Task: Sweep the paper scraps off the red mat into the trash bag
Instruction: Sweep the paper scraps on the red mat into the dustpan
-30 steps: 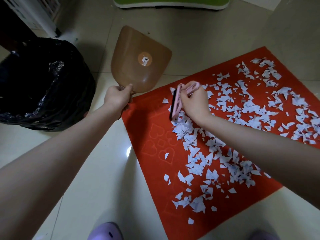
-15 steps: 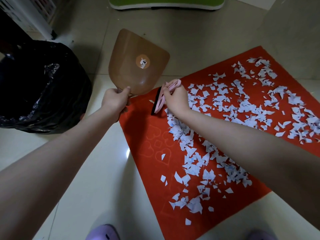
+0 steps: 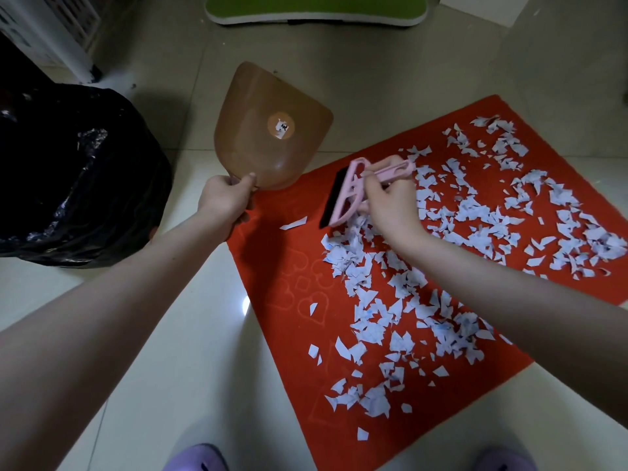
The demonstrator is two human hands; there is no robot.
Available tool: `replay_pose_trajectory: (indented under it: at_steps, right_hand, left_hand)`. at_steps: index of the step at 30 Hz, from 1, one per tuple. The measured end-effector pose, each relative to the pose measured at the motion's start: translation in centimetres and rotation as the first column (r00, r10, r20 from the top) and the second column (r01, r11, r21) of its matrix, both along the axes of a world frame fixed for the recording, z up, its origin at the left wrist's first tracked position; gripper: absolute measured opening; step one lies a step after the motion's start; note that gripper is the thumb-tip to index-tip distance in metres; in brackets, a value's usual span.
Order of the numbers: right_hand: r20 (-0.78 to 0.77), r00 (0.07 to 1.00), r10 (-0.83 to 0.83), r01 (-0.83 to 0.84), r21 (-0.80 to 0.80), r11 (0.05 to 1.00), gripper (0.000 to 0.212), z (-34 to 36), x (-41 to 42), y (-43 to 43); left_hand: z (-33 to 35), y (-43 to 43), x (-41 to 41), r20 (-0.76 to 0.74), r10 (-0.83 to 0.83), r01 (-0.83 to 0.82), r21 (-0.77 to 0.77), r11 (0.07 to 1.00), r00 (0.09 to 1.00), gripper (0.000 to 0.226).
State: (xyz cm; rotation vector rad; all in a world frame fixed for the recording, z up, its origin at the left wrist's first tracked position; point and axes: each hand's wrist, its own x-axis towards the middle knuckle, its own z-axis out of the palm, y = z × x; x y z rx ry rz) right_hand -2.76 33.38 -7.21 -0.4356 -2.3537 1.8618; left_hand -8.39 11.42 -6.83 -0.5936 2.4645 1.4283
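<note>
1. The red mat (image 3: 292, 266) lies flat on the pale tiled floor (image 3: 190, 351).
2. The paper scraps (image 3: 373, 321) are all on the red mat. They cover most of it in a dense scatter. The mat's left strip is almost bare. 1 scrap (image 3: 294, 222) lies apart on that strip.
3. The trash bag (image 3: 78, 178) is black and stands open on the floor, well to the left of the red mat.
4. The left hand (image 3: 226, 198) is at the mat's far left corner. Fingers and thumb are curled around the handle of a brown dustpan (image 3: 268, 130). The pan is tilted up, its underside facing the camera, beyond the mat's far left edge.
5. The right hand (image 3: 390, 205) is over the far left part of the red mat. Its fingers pinch the handle of a pink brush (image 3: 346, 198). The brush's black edge (image 3: 334, 195) faces the bare strip, at the left margin of the scraps.
6. 2 purple slippers (image 3: 197, 458) show at the mat's near side.
</note>
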Motion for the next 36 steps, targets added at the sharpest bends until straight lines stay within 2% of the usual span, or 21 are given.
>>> replay_pose_trajectory:
  at_steps: [2, 3, 6, 9, 13, 16, 18, 22, 28, 32, 36]
  right_hand:
    - [0.045, 0.996, 0.076, -0.072, -0.090, 0.993, 0.017, -0.3, 0.1, -1.7]
    - [0.051, 0.991, 0.120, -0.115, -0.087, 0.990, 0.017, -0.6, 0.1, -2.5]
    - [0.067, 0.969, 0.236, -0.233, -0.049, 0.971, 0.016, -1.6, 0.2, -4.6]
    - [0.108, 0.951, 0.289, -0.296, 0.058, 0.953, 0.016, -2.6, 0.5, -5.5]
    - [0.191, 0.953, 0.233, -0.270, 0.201, 0.941, 0.019, -2.8, 1.4, -2.9]
    - [0.124, 0.983, 0.132, -0.160, 0.257, 0.953, 0.017, -1.9, 2.4, 0.0]
    - [0.057, 0.993, 0.099, -0.110, 0.251, 0.962, 0.007, -1.1, 3.2, 0.8]
    - [0.062, 0.979, 0.196, -0.203, 0.148, 0.968, 0.020, -0.1, 4.2, -0.9]
    - [0.072, 0.962, 0.264, -0.268, 0.049, 0.962, 0.021, -2.0, 0.6, -4.8]
    - [0.100, 0.940, 0.325, -0.330, 0.045, 0.943, 0.015, -3.6, -1.1, -6.0]
    - [0.148, 0.952, 0.267, -0.284, 0.108, 0.953, 0.016, -4.3, -0.7, -4.5]
  left_hand:
    - [0.0, 0.1, 0.0, -0.002, -0.005, 0.005, -0.005, 1.000, 1.000, 0.035]
    - [0.0, 0.2, 0.0, -0.004, -0.008, 0.008, -0.010, 1.000, 1.000, 0.034]
    - [0.0, 0.1, 0.1, -0.009, -0.020, 0.020, -0.020, 1.000, 1.000, 0.034]
    - [0.1, 0.0, 0.3, -0.009, -0.024, 0.024, -0.017, 1.000, 1.000, 0.034]
    - [0.3, -0.4, 0.4, -0.010, -0.026, 0.026, -0.009, 1.000, 1.000, 0.037]
    - [0.2, -0.4, 0.4, -0.013, -0.030, 0.030, -0.023, 0.999, 0.999, 0.039]
    - [0.1, -0.3, 0.5, -0.015, -0.035, 0.034, -0.024, 0.999, 0.999, 0.038]
    - [0.0, 0.3, 0.5, -0.006, -0.054, 0.054, -0.031, 0.998, 0.999, 0.035]
    - [-0.4, 0.3, 0.4, -0.033, -0.022, 0.020, -0.072, 0.997, 0.999, 0.037]
    - [-0.5, -0.3, 0.3, -0.023, 0.018, -0.019, -0.055, 0.998, 1.000, 0.037]
    - [-0.6, -0.7, 0.4, -0.012, 0.025, -0.025, -0.036, 0.999, 1.000, 0.036]
